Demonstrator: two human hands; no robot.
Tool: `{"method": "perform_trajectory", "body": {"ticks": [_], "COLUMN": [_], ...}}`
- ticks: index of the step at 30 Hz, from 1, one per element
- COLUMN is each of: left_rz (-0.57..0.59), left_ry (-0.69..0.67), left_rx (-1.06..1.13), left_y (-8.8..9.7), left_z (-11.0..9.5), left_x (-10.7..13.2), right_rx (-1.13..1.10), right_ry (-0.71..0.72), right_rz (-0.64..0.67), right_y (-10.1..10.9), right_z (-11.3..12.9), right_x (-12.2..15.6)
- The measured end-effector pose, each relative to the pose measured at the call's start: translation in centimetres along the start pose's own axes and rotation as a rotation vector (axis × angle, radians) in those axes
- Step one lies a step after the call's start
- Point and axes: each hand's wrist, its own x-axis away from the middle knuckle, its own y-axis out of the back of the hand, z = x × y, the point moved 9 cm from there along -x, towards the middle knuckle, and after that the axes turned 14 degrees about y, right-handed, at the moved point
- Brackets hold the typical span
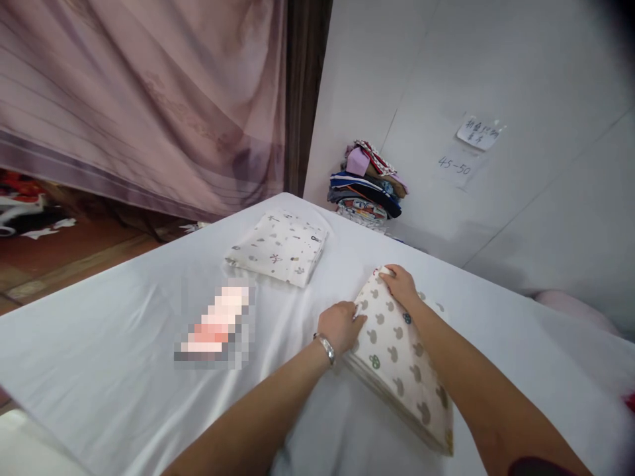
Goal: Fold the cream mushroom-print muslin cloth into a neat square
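Head view, as I read it from my station: both hands are on a folded mushroom-print cloth, which lies on the white-draped surface, right of centre and between the forearms. The left hand has its grip closed on the cloth's left edge, thumb laid over the top layer; I cannot see how the fingertips sit underneath. The right hand pinches the far corner, its grip nearly pressed together with only thin fabric between.

I record the held cloth as off-white and soft, folded into a long block with several layers showing along its left side. Its print is grey-brown, with single motifs in green and dark blue-green. A metallic bracelet circles the left wrist.

Farther off, left of the hands and well apart from them, I note a second folded cloth, whitish with small scattered figures, lying flat. Nearer, a pixelated object cannot be identified. The drape is smooth in places and creased in others. Beyond its far edge, a pile of folded textiles stands against the pale wall, beside a pinkish curtain.
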Motion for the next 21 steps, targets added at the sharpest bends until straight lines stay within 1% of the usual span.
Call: {"method": "perform_trajectory", "body": {"ticks": [2,4,7,11,14,16,17,19,21], "left_rz": [0.02,-0.007,-0.041,0.008,0.007,0.003,0.0,-0.011,-0.024], "left_ry": [0.058,0.092,0.098,0.088,0.075,0.071,0.071,0.068,0.059], "left_rx": [0.018,0.04,0.072,0.052,0.025,0.005,-0.006,-0.026,-0.045], "left_y": [-0.4,-0.4,-0.3,-0.8,-0.8,-0.8,-0.8,-0.9,-1.0], "left_z": [0.7,1.2,1.3,1.1,0.9,0.8,0.8,0.7,0.5], "left_x": [-0.3,-0.4,-0.3,-0.2,-0.2,-0.2,-0.2,-0.2,-0.2], "right_rx": [0.003,0.014,0.048,0.107,0.153,0.194,0.215,0.238,0.227], "right_ry": [0.015,0.021,0.024,0.035,0.048,0.123,0.173,0.238,0.223], "right_rz": [0.009,0.019,0.035,0.119,0.144,0.114,0.117,0.191,0.323], "right_y": [-0.3,-0.5,-0.6,-0.6,0.1,0.7,0.7,-0.3,-2.0], "right_z": [0.0,0.1,0.2,0.7,1.8,3.2,4.0,4.9,4.8], "right_x": [-0.1,-0.1,-0.2,-0.5,-0.2,0.3,0.8,1.7,2.6]}}
